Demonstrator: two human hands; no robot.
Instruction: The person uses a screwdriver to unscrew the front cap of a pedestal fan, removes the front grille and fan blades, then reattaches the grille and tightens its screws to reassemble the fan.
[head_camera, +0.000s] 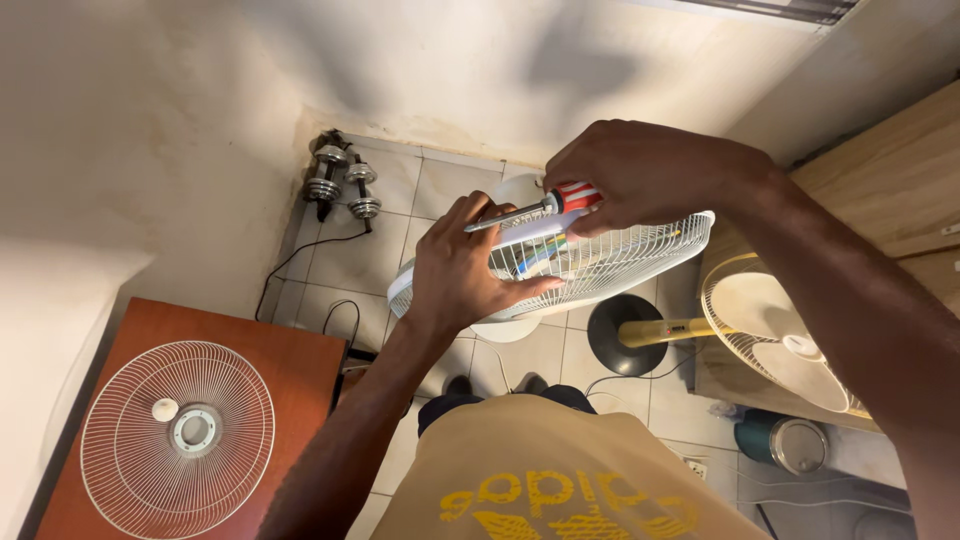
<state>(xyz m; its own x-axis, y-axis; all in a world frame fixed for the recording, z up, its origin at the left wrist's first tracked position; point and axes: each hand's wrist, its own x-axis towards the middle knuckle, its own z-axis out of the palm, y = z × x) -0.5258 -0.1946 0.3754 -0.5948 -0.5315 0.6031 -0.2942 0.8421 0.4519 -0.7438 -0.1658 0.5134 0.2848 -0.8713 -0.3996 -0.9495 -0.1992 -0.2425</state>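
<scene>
My left hand (455, 265) grips rim of white wire fan grille (600, 262); right hand (640, 175) just above, clenches red-striped-handle screwdriver (535, 208), shaft lying across toward left fingers.

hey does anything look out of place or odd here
Yes. A fan is in pieces: one wire guard lies flat on the red-brown table, while the left hand steadies another guard and the right hand holds a screwdriver.
</scene>
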